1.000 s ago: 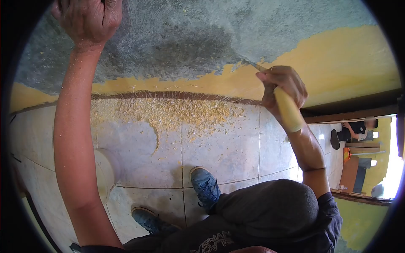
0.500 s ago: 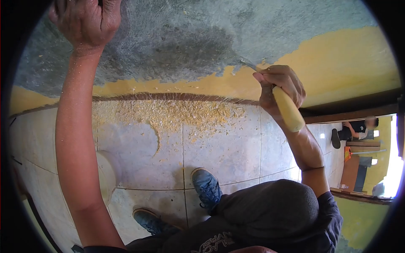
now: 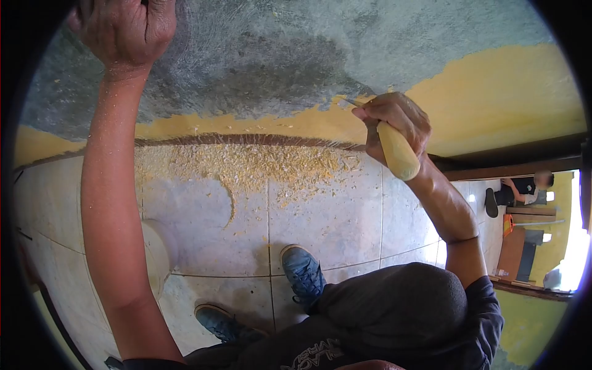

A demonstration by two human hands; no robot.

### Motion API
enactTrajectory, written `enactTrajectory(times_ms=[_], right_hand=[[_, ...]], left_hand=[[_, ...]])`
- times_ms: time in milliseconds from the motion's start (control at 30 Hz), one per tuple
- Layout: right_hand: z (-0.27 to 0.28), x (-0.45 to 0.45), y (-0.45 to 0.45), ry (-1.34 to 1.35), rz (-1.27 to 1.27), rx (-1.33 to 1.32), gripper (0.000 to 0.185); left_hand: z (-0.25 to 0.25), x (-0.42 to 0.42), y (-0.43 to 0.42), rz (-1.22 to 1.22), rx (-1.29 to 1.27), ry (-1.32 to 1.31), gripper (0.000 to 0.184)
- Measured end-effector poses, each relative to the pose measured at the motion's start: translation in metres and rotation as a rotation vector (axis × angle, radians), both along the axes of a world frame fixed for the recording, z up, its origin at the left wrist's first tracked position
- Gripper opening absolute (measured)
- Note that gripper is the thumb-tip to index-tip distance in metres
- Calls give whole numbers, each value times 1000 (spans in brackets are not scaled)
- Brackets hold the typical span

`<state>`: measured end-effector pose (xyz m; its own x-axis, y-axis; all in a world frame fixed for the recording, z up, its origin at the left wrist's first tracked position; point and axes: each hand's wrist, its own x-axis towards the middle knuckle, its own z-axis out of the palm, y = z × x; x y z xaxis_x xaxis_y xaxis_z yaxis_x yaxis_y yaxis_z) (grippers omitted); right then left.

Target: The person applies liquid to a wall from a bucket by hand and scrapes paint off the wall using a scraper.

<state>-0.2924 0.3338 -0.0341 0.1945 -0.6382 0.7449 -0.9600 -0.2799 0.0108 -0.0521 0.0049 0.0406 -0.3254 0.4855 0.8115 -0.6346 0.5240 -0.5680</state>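
Observation:
My right hand (image 3: 398, 120) is wrapped round a scraper with a pale wooden handle (image 3: 398, 151). Its thin metal blade (image 3: 353, 102) touches or nearly touches the wall at the ragged edge between yellow paint (image 3: 487, 86) and bare grey plaster (image 3: 277, 68). Up at the top left, my left hand (image 3: 126, 31) rests against the grey wall, dusty and holding nothing that I can see. Its fingers are partly cut off by the frame edge, with a gap showing between some of them.
Yellow and white paint flakes (image 3: 265, 163) lie along the wall's foot on the tiled floor (image 3: 333, 216). A pale round container (image 3: 157, 250) is half hidden behind my left arm. My blue shoes (image 3: 302, 271) stand below. Through a doorway at right, another person (image 3: 521, 188) is visible.
My right hand has shifted left with the scraper, and the blade tip sits a little lower and further left along the paint edge. My left hand stays in place.

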Motion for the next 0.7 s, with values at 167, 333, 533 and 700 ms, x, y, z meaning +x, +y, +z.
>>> enactTrajectory(times_ms=[167,333,533,700], right_hand=[[-28,-12,0,-26,93,130,12],[-10,-4,1,15,28,-104,13],[-12,-9,-6,-38,62,-13,15],[-8,-11,-1,-17,119,18,19]], left_hand=[[-2,-5,1,10,-25,61,61],[-5,-3,3,-16,15,20,61],[-6,-3,-6,69,-26,81,62],[-9,-4,4,104,68,89,63]])
